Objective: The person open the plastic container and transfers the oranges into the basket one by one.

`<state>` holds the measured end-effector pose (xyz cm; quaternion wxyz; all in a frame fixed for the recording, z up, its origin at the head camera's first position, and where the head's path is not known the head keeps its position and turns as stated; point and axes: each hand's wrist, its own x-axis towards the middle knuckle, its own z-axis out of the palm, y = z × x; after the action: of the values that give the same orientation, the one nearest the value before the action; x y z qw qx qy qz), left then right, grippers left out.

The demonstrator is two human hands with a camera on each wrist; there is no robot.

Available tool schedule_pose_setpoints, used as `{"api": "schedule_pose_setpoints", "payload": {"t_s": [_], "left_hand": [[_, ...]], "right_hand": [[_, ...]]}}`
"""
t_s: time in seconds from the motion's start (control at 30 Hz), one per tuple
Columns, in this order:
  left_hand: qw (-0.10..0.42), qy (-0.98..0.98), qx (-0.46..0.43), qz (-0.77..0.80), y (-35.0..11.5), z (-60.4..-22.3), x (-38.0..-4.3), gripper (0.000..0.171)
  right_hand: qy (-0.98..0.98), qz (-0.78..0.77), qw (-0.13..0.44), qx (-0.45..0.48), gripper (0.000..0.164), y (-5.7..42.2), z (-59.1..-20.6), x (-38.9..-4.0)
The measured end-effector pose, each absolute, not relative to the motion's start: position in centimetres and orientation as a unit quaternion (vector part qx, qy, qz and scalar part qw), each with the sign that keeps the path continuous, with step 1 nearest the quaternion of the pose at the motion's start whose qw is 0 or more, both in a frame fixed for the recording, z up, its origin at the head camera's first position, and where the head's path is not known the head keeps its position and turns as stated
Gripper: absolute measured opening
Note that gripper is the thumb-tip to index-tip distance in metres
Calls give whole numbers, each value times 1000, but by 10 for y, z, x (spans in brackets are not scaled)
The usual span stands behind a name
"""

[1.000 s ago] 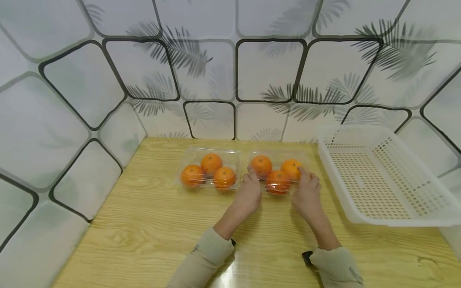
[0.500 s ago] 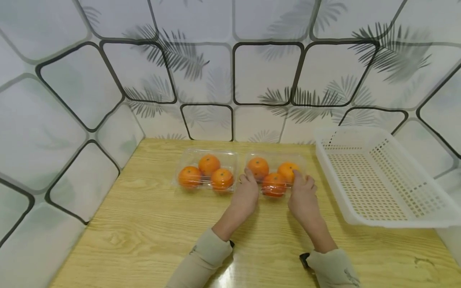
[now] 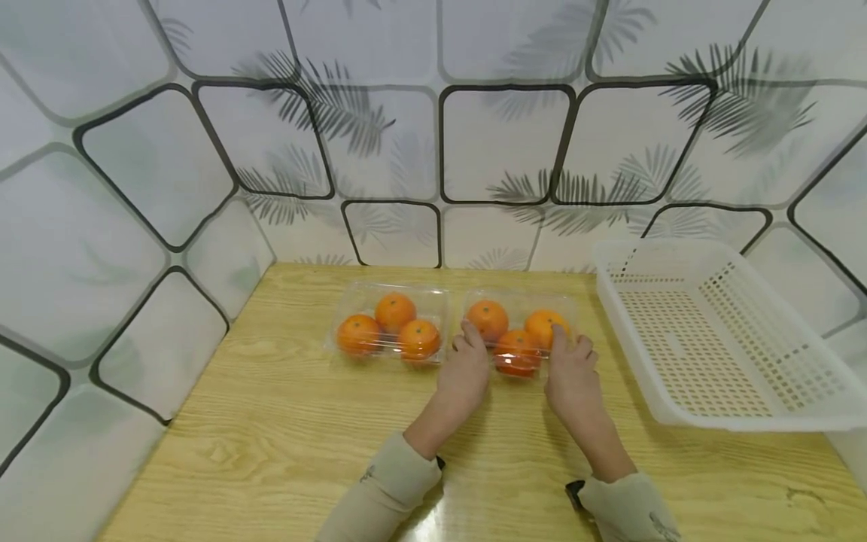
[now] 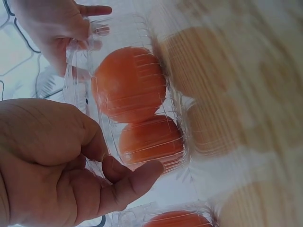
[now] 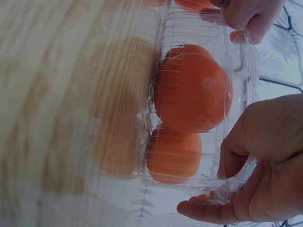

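A clear plastic clamshell box (image 3: 521, 301) holding three oranges (image 3: 488, 321) lies on the table in the head view. At its near left corner my left hand (image 3: 464, 370) pinches the rim. My right hand (image 3: 573, 374) grips the near right corner between thumb and fingers. The left wrist view shows the left fingertips (image 4: 147, 176) curled at the box's end, beside an orange (image 4: 151, 139). In the right wrist view, thumb and fingers are closed on the plastic rim (image 5: 222, 191). Just left of it lies a second clear box (image 3: 433, 297), also with three oranges (image 3: 396, 313).
A white perforated plastic basket (image 3: 677, 418) stands at the right of the wooden table (image 3: 284, 444). Patterned wall covering (image 3: 504, 143) with leaf prints rises behind the table and along its sides.
The right-hand box and its oranges have shifted slightly toward the person. Both hands keep their places at its near corners. The other box and the basket stay put.
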<state>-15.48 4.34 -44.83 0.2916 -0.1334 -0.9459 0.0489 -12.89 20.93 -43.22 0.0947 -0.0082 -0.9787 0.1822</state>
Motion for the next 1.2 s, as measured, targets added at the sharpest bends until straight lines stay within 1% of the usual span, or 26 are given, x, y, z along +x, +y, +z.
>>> {"api": "schedule_pose_setpoints", "payload": {"t_s": [0.07, 0.13, 0.2, 0.23, 0.3, 0.4, 0.43, 0.5, 0.63, 0.8, 0.9, 1.03, 1.13, 1.2], "left_hand": [[317, -937, -131, 61, 43, -448, -156, 51], [335, -932, -124, 61, 44, -449, -156, 47], [345, -929, -119, 59, 44, -450, -155, 37], [337, -932, -120, 56, 44, -450, -153, 35], [296, -947, -123, 33, 43, -451, -149, 33], [227, -965, -132, -3, 41, -450, -146, 36], [204, -970, -133, -15, 41, -448, -145, 41], [188, -973, -133, -30, 40, -447, -144, 42], [187, -973, -137, -25, 40, -443, -145, 45], [178, -974, -139, -13, 40, -441, -147, 48], [193, -971, -140, 2, 39, -441, -148, 47], [224, -964, -144, 21, 38, -442, -148, 45], [235, -960, -151, 25, 37, -442, -147, 43], [234, -960, -152, 22, 37, -443, -146, 42]], "right_hand": [[-979, 173, 110, -1, 66, 209, -432, -129], [-979, 156, 133, 10, 62, 208, -434, -128], [-978, 134, 158, 17, 58, 208, -438, -126], [-978, 126, 163, 20, 57, 207, -440, -125], [-978, 121, 166, 21, 55, 208, -444, -122], [-979, 140, 149, 18, 58, 209, -444, -120], [-979, 148, 140, 16, 59, 210, -443, -120], [-979, 158, 130, 15, 61, 211, -442, -120], [-979, 163, 121, 10, 65, 213, -439, -122], [-979, 164, 120, 4, 64, 213, -439, -125], [-979, 167, 115, 3, 63, 214, -439, -127], [-979, 182, 90, -12, 61, 217, -437, -129], [-979, 191, 62, -25, 61, 219, -435, -128], [-980, 190, 53, -26, 60, 219, -435, -128]]}}
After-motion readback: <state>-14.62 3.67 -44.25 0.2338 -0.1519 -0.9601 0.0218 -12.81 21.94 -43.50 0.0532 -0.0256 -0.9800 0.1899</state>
